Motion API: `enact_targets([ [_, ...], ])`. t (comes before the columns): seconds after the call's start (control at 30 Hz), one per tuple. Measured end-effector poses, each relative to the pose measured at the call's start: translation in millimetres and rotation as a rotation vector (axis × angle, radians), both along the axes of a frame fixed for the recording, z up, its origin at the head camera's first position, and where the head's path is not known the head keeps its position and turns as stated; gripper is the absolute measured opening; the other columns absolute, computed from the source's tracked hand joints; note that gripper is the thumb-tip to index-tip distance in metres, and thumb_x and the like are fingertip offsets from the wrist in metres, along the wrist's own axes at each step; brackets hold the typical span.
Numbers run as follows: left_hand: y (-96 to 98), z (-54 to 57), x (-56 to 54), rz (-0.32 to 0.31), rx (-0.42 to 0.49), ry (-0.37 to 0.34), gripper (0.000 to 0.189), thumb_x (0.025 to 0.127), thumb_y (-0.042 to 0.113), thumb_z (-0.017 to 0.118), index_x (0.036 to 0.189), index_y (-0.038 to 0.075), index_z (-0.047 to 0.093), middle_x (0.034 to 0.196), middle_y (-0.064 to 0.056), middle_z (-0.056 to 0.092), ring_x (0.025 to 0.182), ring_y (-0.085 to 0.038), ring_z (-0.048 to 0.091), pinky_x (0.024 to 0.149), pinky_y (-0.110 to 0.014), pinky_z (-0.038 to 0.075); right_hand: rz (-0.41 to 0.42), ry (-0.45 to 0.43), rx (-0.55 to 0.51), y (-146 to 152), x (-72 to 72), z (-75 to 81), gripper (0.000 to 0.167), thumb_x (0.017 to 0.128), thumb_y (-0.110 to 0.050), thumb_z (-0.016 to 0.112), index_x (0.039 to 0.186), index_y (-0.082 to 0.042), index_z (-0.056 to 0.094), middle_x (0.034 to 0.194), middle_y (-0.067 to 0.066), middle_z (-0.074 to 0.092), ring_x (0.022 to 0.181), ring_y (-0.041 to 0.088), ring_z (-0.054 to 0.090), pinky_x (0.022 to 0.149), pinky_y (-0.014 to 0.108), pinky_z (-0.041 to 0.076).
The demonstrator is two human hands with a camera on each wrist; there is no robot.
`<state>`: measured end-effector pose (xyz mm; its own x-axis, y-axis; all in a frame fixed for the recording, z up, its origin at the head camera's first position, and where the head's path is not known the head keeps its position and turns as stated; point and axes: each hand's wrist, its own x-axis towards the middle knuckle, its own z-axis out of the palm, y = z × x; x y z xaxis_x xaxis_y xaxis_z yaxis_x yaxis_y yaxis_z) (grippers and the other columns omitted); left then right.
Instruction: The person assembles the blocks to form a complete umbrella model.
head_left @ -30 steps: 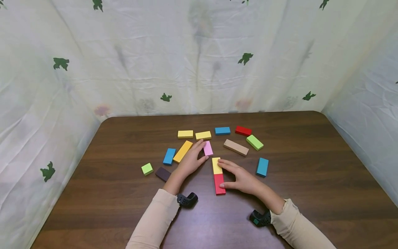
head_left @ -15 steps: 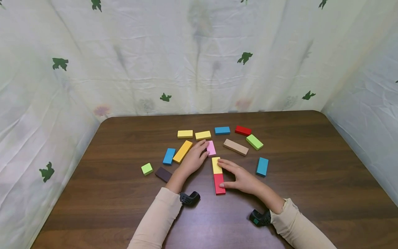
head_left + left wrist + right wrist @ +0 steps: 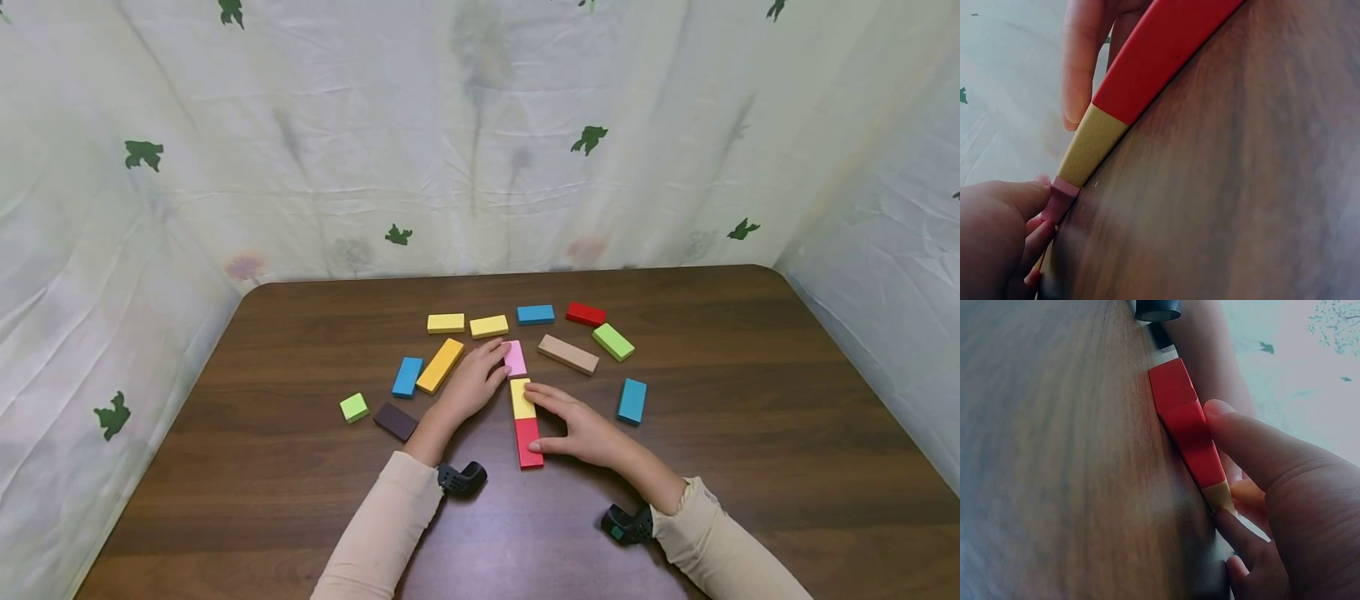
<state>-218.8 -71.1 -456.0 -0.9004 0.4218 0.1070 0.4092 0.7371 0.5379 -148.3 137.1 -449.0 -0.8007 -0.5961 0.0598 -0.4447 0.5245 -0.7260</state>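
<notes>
- The left hand (image 3: 471,385) pinches the small pink rectangular wooden block (image 3: 514,358) between thumb and fingers. Over the last second it has slid the block rightward, from a slanted spot near the flat yellow wooden block (image 3: 489,326) to the far end of the line.
- The pink block now stands touching the yellow rectangular wooden block (image 3: 522,397), which abuts the red rectangular wooden block (image 3: 528,443); the row looks extended to three.
- The right hand (image 3: 581,429) has not shifted: fingers straight along the yellow block, thumb against the red one, steadying both on the dark wooden table (image 3: 750,400).
</notes>
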Motion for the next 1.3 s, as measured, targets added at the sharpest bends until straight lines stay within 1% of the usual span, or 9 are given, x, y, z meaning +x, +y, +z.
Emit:
enact_targets([
  [0.13,0.3,0.3,1.0,-0.005,-0.007,0.002,0.045,0.092,0.026,0.05,0.135,0.012,0.043,0.138,-0.007,0.038,0.126,-0.025,0.033,0.102,-0.041,0.025,0.005,0.003,-0.003,0.0,-0.3,-0.3,0.075,0.077,-0.047,0.066,0.137,-0.009,0.039,0.142,0.005,0.03,0.128,0.022,0.028,0.1,0.045,0.027],
  [0.23,0.8,0.5,2.0,-0.013,-0.008,0.001,0.045,0.092,0.026,0.05,0.135,0.012,0.043,0.138,-0.008,0.038,0.126,-0.025,0.032,0.103,-0.041,0.022,0.006,0.005,-0.008,-0.4,-0.4,-0.7,0.075,0.077,-0.046,0.066,0.136,-0.009,0.039,0.142,0.005,0.03,0.128,0.023,0.029,0.1,0.045,0.027],
  [0.4,1.3,0.3,2.7,-0.035,-0.011,0.007,0.045,0.092,0.026,0.05,0.135,0.011,0.043,0.138,-0.008,0.038,0.127,-0.023,0.031,0.105,-0.039,0.015,0.007,0.021,-0.006,-0.5,-0.7,-1.7,0.074,0.077,-0.045,0.066,0.136,-0.009,0.039,0.142,0.005,0.031,0.128,0.022,0.029,0.099,0.046,0.027],
  [0.5,1.2,-0.2,2.9,-0.045,-0.013,0.014,0.045,0.093,0.026,0.049,0.135,0.011,0.043,0.138,-0.007,0.038,0.128,-0.021,0.031,0.106,-0.038,0.013,0.008,0.022,-0.006,-0.6,-0.5,-1.4,0.074,0.077,-0.044,0.066,0.136,-0.008,0.039,0.142,0.005,0.031,0.128,0.022,0.029,0.099,0.046,0.027],
  [0.67,0.6,-0.3,3.3,-0.059,0.008,0.024,0.045,0.093,0.025,0.049,0.134,0.01,0.043,0.137,-0.007,0.039,0.127,-0.02,0.032,0.106,-0.039,0.013,0.01,0.02,-0.006,-0.7,0.3,-0.1,0.074,0.078,-0.044,0.066,0.136,-0.008,0.039,0.142,0.005,0.03,0.128,0.023,0.029,0.099,0.046,0.027],
  [0.8,0.2,-0.2,3.5,-0.061,0.024,0.02,0.045,0.093,0.025,0.049,0.134,0.01,0.043,0.137,-0.007,0.039,0.127,-0.02,0.031,0.106,-0.039,0.012,0.007,0.029,-0.003,-1.0,0.5,0.0,0.074,0.078,-0.043,0.066,0.136,-0.008,0.039,0.142,0.005,0.031,0.127,0.023,0.03,0.099,0.046,0.027],
  [1.1,-0.5,0.0,4.0,-0.062,0.041,0.014,0.044,0.092,0.025,0.051,0.133,0.01,0.044,0.136,-0.006,0.041,0.127,-0.017,0.032,0.106,-0.039,0.013,-0.011,0.039,0.014,-1.8,0.9,-0.6,0.074,0.077,-0.043,0.068,0.136,-0.009,0.039,0.142,0.003,0.031,0.127,0.019,0.029,0.1,0.042,0.027],
  [1.3,-1.3,0.1,3.8,-0.073,0.054,0.015,0.044,0.092,0.025,0.051,0.133,0.01,0.045,0.136,-0.006,0.041,0.127,-0.017,0.032,0.106,-0.039,0.012,-0.019,0.047,0.02,-3.1,2.9,0.5,0.074,0.076,-0.043,0.068,0.135,-0.007,0.041,0.14,0.004,0.033,0.127,0.021,0.031,0.099,0.044,0.029],
])
